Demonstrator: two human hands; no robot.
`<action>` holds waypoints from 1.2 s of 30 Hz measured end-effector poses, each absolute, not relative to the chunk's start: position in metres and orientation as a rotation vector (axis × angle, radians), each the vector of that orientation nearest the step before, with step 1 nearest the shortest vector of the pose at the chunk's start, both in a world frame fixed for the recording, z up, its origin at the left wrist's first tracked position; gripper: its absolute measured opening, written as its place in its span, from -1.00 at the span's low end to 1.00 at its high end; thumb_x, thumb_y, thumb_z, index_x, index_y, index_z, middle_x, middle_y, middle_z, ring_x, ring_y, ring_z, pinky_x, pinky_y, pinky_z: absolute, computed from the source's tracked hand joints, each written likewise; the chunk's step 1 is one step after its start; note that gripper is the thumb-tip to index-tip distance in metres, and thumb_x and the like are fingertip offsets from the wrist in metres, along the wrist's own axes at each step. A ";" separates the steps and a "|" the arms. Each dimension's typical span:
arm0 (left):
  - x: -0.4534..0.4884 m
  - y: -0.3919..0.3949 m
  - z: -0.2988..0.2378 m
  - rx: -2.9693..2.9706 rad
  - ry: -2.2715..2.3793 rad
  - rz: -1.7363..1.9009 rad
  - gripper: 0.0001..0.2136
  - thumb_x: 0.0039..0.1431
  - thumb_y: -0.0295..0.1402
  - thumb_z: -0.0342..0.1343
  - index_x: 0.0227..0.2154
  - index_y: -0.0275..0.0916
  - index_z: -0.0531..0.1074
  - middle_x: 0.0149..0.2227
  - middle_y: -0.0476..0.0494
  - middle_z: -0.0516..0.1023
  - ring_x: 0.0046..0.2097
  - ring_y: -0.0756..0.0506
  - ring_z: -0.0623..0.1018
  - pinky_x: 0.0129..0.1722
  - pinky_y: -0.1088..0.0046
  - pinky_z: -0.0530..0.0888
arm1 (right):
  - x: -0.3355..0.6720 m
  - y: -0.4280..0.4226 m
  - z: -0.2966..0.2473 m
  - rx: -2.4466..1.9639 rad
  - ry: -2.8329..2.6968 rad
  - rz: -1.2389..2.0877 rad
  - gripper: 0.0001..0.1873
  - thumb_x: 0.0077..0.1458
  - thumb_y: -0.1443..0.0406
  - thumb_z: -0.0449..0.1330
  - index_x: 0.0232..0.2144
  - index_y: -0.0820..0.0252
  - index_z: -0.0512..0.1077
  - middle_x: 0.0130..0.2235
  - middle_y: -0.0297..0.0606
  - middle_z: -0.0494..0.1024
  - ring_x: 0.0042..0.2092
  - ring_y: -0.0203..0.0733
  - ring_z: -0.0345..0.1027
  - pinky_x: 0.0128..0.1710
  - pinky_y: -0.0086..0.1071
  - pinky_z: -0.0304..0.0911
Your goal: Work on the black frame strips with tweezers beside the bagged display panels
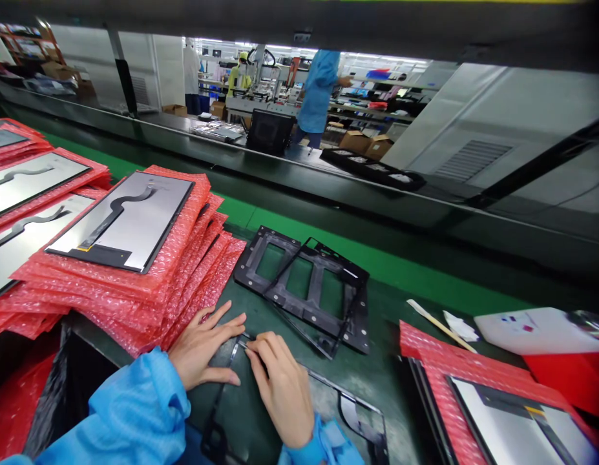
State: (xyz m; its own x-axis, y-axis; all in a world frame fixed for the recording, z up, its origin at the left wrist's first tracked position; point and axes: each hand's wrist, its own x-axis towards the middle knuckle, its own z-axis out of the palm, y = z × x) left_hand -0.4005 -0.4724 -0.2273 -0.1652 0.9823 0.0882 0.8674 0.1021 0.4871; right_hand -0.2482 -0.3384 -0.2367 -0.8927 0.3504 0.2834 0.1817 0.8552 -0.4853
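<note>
A thin black rectangular frame lies on the dark green table in front of me. My left hand rests at its far left corner, fingers spread and thumb out, the fingertips touching or very near the edge. My right hand is closed beside that corner, thumb and forefinger pinched over the frame's edge. A small pale sliver shows at those fingertips, too small to name. A grey strip lies inside the frame's right end. The near part of the frame is partly hidden by my right hand and sleeve.
Red bubble-wrap sleeves topped by a display panel are stacked at left. Beyond my hands lies a black fixture with another thin frame across it. At right are more panels, a swab stick and a white bottle.
</note>
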 end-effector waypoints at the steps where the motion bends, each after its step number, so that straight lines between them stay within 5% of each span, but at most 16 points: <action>1: -0.401 -0.472 -0.227 1.837 2.124 0.642 -0.30 0.09 0.10 0.10 0.22 -0.11 0.10 0.29 -0.12 0.17 0.35 -0.23 -0.02 0.25 0.11 0.04 | -0.248 -0.339 -0.236 -0.395 -2.685 0.623 -0.88 0.29 0.35 -0.02 -0.28 0.11 0.30 -0.24 -0.29 0.37 -0.18 -0.18 0.29 -0.29 -0.36 0.23; 36: -0.400 -0.473 -0.225 1.837 2.113 0.652 -0.30 0.10 0.11 0.07 0.22 -0.13 0.11 0.29 -0.16 0.16 0.35 -0.24 -0.01 0.25 0.09 0.04 | -0.251 -0.337 -0.234 -0.321 -2.638 0.565 -0.78 0.31 0.38 -0.10 -0.33 0.15 0.31 -0.29 -0.24 0.41 -0.22 -0.18 0.30 -0.29 -0.35 0.23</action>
State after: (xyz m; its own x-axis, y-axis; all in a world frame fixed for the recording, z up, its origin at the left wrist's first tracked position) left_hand -0.3996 -0.4734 -0.2253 -0.1621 0.9826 0.0909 0.8630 0.0965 0.4959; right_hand -0.2513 -0.3372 -0.2336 -0.8844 0.3050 0.3533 0.1336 0.8908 -0.4344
